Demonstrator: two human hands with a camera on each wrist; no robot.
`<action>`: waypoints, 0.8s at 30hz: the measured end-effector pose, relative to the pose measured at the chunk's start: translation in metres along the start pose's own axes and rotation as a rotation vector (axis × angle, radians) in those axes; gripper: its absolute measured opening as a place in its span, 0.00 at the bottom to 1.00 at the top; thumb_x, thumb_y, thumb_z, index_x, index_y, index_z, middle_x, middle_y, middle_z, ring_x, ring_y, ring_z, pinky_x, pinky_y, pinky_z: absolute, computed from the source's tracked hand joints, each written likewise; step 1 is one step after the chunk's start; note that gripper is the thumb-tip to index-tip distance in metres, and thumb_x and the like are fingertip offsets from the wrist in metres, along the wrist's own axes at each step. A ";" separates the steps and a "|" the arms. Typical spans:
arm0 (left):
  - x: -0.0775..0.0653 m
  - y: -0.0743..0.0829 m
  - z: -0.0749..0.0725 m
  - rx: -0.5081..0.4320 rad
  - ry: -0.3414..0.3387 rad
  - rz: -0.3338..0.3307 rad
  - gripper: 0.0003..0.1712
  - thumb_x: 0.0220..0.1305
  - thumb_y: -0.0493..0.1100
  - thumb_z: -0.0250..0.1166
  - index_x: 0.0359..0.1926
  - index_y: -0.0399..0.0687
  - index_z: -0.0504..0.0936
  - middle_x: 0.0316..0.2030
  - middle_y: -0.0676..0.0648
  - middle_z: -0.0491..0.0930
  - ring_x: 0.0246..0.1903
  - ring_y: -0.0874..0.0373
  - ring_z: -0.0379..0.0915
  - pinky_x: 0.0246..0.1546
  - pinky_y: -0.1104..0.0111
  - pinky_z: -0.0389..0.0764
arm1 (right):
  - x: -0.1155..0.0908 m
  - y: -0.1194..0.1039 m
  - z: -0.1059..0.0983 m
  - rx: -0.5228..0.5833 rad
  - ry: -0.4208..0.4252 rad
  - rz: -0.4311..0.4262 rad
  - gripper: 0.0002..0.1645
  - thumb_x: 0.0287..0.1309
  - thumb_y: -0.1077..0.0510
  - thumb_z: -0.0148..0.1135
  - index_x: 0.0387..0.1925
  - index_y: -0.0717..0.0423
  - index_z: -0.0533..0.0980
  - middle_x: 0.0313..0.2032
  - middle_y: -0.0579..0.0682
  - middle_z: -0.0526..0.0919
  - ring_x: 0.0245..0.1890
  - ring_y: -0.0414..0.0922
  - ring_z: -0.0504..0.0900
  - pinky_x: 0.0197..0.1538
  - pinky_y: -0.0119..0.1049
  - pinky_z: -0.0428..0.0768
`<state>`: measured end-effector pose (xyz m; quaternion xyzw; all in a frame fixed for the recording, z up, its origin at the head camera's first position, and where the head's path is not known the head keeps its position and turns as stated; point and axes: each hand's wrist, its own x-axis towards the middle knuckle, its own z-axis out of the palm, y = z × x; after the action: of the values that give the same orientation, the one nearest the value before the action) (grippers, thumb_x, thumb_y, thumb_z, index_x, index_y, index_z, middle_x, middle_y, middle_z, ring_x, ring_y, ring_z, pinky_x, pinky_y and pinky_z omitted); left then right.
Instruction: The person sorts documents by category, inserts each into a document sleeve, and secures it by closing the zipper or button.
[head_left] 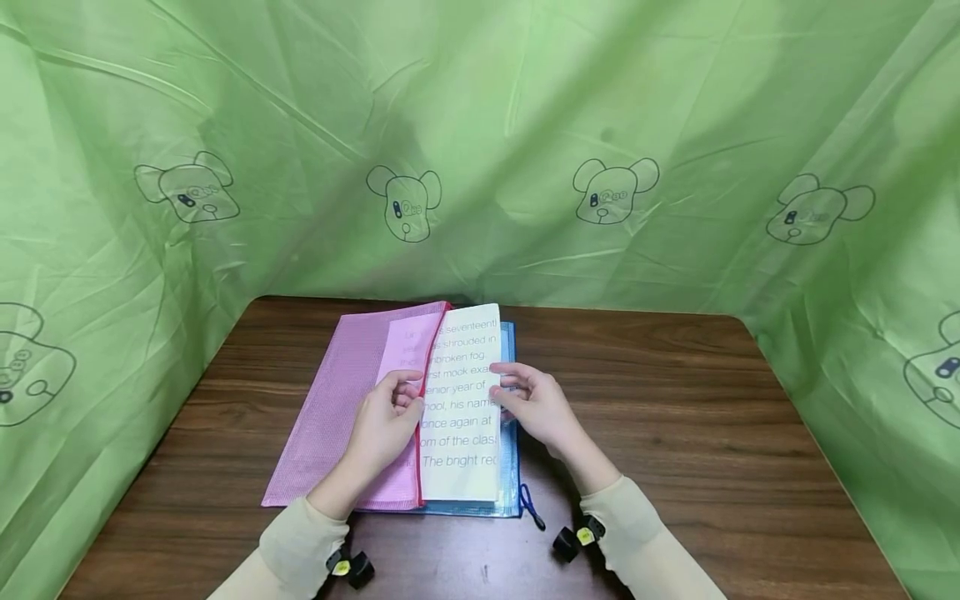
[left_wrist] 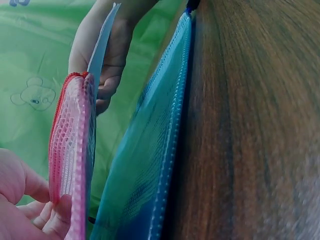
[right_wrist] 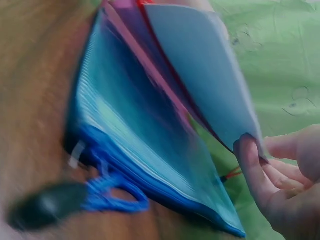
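A pink mesh zip pouch (head_left: 318, 425) with a red zipper lies tilted to the left, a paper sheet partly inside it. My left hand (head_left: 386, 425) pinches the pouch's red-zippered edge between thumb and fingers. The printed white paper (head_left: 461, 425) sticks out to the right of that zipper. At its right edge, my right hand (head_left: 536, 408) pinches the paper, as the right wrist view shows. Beneath both is a blue zip pouch (head_left: 510, 475), flat on the table. In the left wrist view the pink pouch (left_wrist: 65, 135) stands raised above the blue pouch (left_wrist: 140, 155).
A blue cord pull (head_left: 528, 504) with a dark end hangs off the blue pouch's lower right corner. The brown wooden table (head_left: 697, 442) extends to both sides. Green cloth (head_left: 495, 100) with printed bear heads hangs around its back and sides.
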<state>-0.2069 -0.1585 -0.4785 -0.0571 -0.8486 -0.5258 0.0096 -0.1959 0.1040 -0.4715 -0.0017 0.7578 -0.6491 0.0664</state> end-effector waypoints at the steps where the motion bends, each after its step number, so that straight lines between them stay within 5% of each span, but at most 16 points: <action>1: 0.000 0.000 0.000 -0.003 -0.003 -0.001 0.21 0.65 0.29 0.69 0.59 0.39 0.84 0.39 0.45 0.84 0.36 0.55 0.79 0.35 0.73 0.81 | 0.000 0.000 -0.002 0.006 0.007 0.008 0.24 0.72 0.66 0.70 0.67 0.60 0.81 0.50 0.60 0.90 0.36 0.48 0.91 0.40 0.41 0.91; 24: -0.012 0.009 0.015 -0.065 -0.064 0.044 0.21 0.66 0.27 0.69 0.59 0.41 0.85 0.39 0.46 0.83 0.37 0.56 0.80 0.37 0.73 0.83 | 0.003 0.001 0.029 -0.036 0.004 -0.023 0.21 0.69 0.68 0.72 0.61 0.63 0.85 0.45 0.58 0.92 0.31 0.52 0.91 0.36 0.41 0.89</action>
<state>-0.1934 -0.1425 -0.4776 -0.0926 -0.8295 -0.5507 -0.0078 -0.1963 0.0755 -0.4768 -0.0104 0.7695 -0.6359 0.0576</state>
